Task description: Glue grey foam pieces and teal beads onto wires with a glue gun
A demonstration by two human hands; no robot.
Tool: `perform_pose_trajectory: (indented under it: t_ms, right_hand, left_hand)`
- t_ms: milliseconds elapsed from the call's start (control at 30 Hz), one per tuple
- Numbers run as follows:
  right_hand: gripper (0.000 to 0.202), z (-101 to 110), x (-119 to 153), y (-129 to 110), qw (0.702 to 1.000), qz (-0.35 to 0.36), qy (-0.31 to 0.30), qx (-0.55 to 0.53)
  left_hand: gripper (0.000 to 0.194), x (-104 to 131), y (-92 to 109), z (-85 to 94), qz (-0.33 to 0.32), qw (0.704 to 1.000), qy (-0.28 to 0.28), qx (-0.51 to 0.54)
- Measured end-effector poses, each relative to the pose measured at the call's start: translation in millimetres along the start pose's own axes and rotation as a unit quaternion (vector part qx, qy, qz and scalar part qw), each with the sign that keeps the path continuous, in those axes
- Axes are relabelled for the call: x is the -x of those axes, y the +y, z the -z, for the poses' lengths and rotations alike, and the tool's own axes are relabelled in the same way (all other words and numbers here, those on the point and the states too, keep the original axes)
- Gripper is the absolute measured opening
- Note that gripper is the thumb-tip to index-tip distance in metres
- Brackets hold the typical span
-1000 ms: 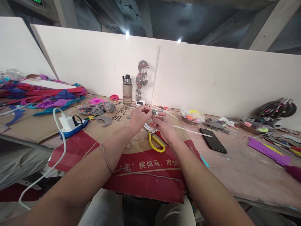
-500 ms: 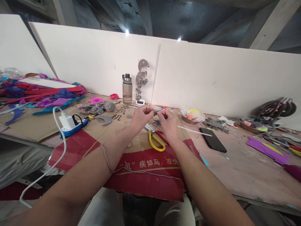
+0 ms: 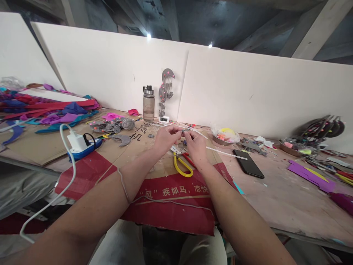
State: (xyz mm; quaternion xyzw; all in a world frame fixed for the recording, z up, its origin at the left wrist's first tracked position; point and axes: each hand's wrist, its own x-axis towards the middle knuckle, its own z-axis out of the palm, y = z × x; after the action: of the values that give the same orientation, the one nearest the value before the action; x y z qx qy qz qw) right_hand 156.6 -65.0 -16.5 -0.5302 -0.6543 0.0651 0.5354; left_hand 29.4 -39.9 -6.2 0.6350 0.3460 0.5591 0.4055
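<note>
My left hand (image 3: 168, 138) and my right hand (image 3: 196, 146) meet above the cardboard, thumbs and fingertips pinched together. Between them is a small grey piece (image 3: 183, 131), mostly covered by the fingers, so its exact kind is unclear. Just below the hands lie scissors with a yellow looped handle (image 3: 182, 170) and a red one, partly behind my right hand. A thin grey cord (image 3: 171, 201) loops over my left forearm and trails across the red part of the cardboard (image 3: 168, 217). A clear thin stick (image 3: 226, 152) extends right from beside my right hand onto a black phone (image 3: 248, 163).
At the left are a blue power strip (image 3: 86, 149) with a white charger and grey felt pieces (image 3: 106, 126) near a crescent (image 3: 121, 140). Behind stand a water bottle (image 3: 149, 105) and a hanging felt ornament (image 3: 167, 77). A bowl (image 3: 224, 136) sits at the right.
My fingertips have shifted slightly around the small grey piece, and my right hand has tilted a little. The whole view has drifted slightly; the tabletop things stay in place.
</note>
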Motion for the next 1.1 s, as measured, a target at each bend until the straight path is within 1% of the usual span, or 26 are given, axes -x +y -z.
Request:
perform_pose_trajectory:
  t_ms: [167, 367, 500, 600, 700, 800, 867, 967, 1033, 1100]
  right_hand:
    - [0.033, 0, 0, 1, 1.000, -0.006, 0.002, 0.002]
    - [0.033, 2, 1, -2, 1.000, -0.014, 0.006, 0.006]
    - [0.031, 3, 2, -3, 1.000, -0.018, 0.013, 0.013]
    - [0.030, 3, 2, -3, 1.000, -0.015, 0.011, 0.015]
    - [0.031, 3, 2, -2, 1.000, -0.020, 0.004, 0.013]
    - [0.029, 4, 0, -3, 0.999, -0.038, -0.022, -0.005]
    - [0.028, 5, 0, -5, 0.998, -0.043, -0.043, -0.019]
    - [0.027, 7, 0, -7, 0.997, -0.038, -0.059, -0.028]
    - [0.025, 7, 1, -8, 0.998, -0.042, -0.045, -0.030]
    - [0.019, 5, 1, -8, 0.998, -0.051, -0.014, -0.044]
  left_hand:
    - [0.013, -1, -5, -0.2, 0.003, 1.000, -0.017, 0.006]
    - [0.011, -2, -4, 1.1, 0.009, 0.999, -0.040, 0.012]
    - [0.013, -3, -4, 3.0, 0.010, 0.997, -0.065, 0.033]
    - [0.014, -5, -6, 4.5, 0.004, 0.997, -0.068, 0.034]
    - [0.014, -6, -9, 6.6, -0.005, 0.996, -0.080, 0.031]
    - [0.015, -8, -12, 8.2, -0.013, 0.995, -0.094, 0.020]
    - [0.013, -8, -12, 8.0, -0.011, 0.997, -0.082, 0.010]
    - [0.010, -9, -11, 6.5, 0.011, 0.999, -0.042, 0.019]
    - [0.009, -9, -9, 5.7, 0.026, 0.999, -0.024, 0.036]
    - [0.009, -9, -9, 5.3, 0.031, 0.998, -0.017, 0.044]
